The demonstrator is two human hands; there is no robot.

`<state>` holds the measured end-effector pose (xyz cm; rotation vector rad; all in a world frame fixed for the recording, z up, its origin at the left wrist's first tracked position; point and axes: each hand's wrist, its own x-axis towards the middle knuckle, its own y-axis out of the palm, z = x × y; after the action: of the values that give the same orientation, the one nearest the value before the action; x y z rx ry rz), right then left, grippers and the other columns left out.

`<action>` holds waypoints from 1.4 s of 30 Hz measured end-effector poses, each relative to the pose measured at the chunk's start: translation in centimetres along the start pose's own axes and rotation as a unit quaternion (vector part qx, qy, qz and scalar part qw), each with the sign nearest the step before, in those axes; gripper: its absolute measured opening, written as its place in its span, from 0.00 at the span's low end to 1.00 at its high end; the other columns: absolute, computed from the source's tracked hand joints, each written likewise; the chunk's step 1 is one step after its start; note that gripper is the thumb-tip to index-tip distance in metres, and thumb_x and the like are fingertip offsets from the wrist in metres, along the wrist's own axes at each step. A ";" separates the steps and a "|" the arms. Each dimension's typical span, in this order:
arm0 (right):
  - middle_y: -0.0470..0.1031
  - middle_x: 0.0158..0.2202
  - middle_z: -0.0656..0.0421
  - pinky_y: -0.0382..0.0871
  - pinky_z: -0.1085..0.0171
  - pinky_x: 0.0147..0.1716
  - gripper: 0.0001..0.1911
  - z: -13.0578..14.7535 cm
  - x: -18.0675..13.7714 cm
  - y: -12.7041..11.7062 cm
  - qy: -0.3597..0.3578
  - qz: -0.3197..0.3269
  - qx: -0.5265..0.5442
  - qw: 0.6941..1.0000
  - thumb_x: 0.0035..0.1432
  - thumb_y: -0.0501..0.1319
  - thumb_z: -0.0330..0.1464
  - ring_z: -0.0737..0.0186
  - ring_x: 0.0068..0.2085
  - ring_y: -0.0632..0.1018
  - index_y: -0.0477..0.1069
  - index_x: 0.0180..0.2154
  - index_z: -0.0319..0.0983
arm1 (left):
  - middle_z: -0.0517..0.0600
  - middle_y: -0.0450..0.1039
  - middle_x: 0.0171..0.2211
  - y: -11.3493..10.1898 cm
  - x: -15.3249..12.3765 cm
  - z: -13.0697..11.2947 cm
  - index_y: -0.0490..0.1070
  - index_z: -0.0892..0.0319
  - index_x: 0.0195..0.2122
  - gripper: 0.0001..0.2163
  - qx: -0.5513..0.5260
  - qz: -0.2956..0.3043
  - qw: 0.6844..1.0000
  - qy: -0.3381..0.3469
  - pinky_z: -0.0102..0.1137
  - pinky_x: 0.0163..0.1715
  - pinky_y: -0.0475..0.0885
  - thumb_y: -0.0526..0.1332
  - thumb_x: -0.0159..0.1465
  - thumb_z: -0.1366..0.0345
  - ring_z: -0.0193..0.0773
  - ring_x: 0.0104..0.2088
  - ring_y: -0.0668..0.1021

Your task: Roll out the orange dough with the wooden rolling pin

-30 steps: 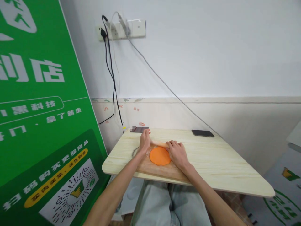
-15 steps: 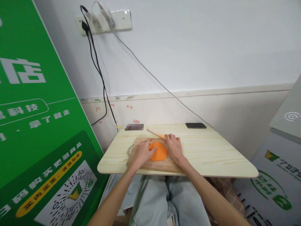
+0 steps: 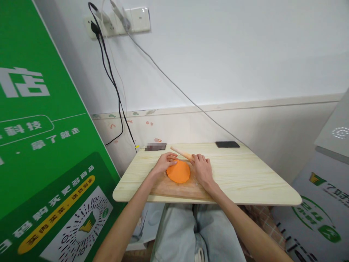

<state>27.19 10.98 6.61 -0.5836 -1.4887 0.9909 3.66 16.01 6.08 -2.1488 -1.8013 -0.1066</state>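
Note:
A flat, round sheet of orange dough (image 3: 178, 173) lies on the wooden cutting board (image 3: 180, 191). My left hand (image 3: 164, 163) is at the dough's far left edge, thumb on top and fingers curved round beyond the rim. In my right hand (image 3: 202, 170), closed with the palm down, is one end of a wooden rolling pin (image 3: 181, 153). The pin slants away to the far left, past the dough's far side and clear of its top. My right fingers hide the pin's near end.
The board rests at the front of a pale wooden table (image 3: 245, 182). A black phone (image 3: 227, 144) lies at the table's back right, and a dark, blurred-out item (image 3: 155, 146) at the back left. A grey cable (image 3: 174, 83) runs down the wall behind.
My left hand has moved from the dough's left side to its far left edge. The dough has shifted slightly left and away from me. My right hand and the rolling pin stay nearly still.

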 end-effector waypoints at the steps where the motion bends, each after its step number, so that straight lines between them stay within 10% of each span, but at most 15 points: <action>1: 0.80 0.52 0.51 0.60 0.57 0.46 0.10 -0.1 0.0 0.1 0.003 -0.007 0.002 1.000 0.79 0.59 0.33 0.52 0.52 0.77 0.73 0.56 0.40 | 0.58 0.86 0.44 0.3 0.6 0.0 0.80 0.60 0.46 0.18 -0.003 0.011 1.000 0.001 0.40 0.49 0.80 0.78 0.55 0.67 0.45 0.43 0.86; 5: 0.81 0.51 0.51 0.60 0.57 0.45 0.10 -0.4 0.1 0.3 0.008 -0.038 0.014 0.999 0.79 0.57 0.32 0.52 0.51 0.77 0.72 0.56 0.40 | 0.61 0.85 0.52 1.9 1.6 0.2 0.78 0.60 0.54 0.17 0.018 0.054 0.998 0.035 0.44 0.57 0.79 0.70 0.63 0.71 0.47 0.52 0.86; 11: 0.81 0.51 0.51 0.61 0.57 0.46 0.10 -0.3 0.2 0.4 0.008 -0.038 0.029 0.999 0.79 0.57 0.33 0.52 0.51 0.77 0.73 0.56 0.39 | 0.58 0.82 0.58 1.5 -0.5 0.8 0.77 0.57 0.60 0.17 0.204 -0.070 0.975 0.055 0.44 0.66 0.74 0.61 0.72 0.68 0.46 0.59 0.82; 21: 0.80 0.51 0.51 0.61 0.57 0.46 0.10 -0.2 0.1 0.1 0.011 -0.022 0.031 0.999 0.78 0.58 0.32 0.52 0.52 0.77 0.73 0.56 0.40 | 0.55 0.72 0.70 1.6 -4.0 -2.0 0.70 0.52 0.70 0.32 0.366 0.122 0.911 0.144 0.47 0.74 0.63 0.69 0.68 0.48 0.52 0.70 0.72; 35: 0.80 0.52 0.49 0.63 0.56 0.48 0.13 -0.1 0.1 0.1 -0.006 -0.004 0.041 0.999 0.79 0.55 0.34 0.51 0.53 0.77 0.73 0.58 0.39 | 0.56 0.75 0.68 1.4 -4.4 -2.5 0.76 0.50 0.66 0.36 0.249 0.149 0.936 0.198 0.47 0.73 0.64 0.80 0.56 0.52 0.58 0.68 0.75; 38: 0.80 0.53 0.49 0.64 0.56 0.49 0.14 0.0 0.1 -0.1 -0.006 0.005 0.042 0.999 0.79 0.55 0.34 0.50 0.54 0.78 0.73 0.59 0.39 | 0.58 0.77 0.64 1.5 -4.3 -2.4 0.78 0.54 0.60 0.22 0.219 0.086 0.953 0.189 0.45 0.71 0.66 0.70 0.68 0.53 0.54 0.65 0.77; 42: 0.80 0.56 0.48 0.65 0.56 0.51 0.16 0.1 0.0 -0.6 -0.036 0.026 0.055 0.998 0.79 0.56 0.34 0.51 0.56 0.78 0.73 0.62 0.40 | 0.57 0.80 0.46 1.2 -4.3 -2.1 0.76 0.55 0.44 0.11 0.234 -0.162 0.944 0.166 0.44 0.62 0.72 0.56 0.76 0.58 0.50 0.53 0.79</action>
<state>27.23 10.68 7.10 -0.5137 -1.4788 1.1368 4.33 11.18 6.69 -1.4084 -1.7458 -0.0979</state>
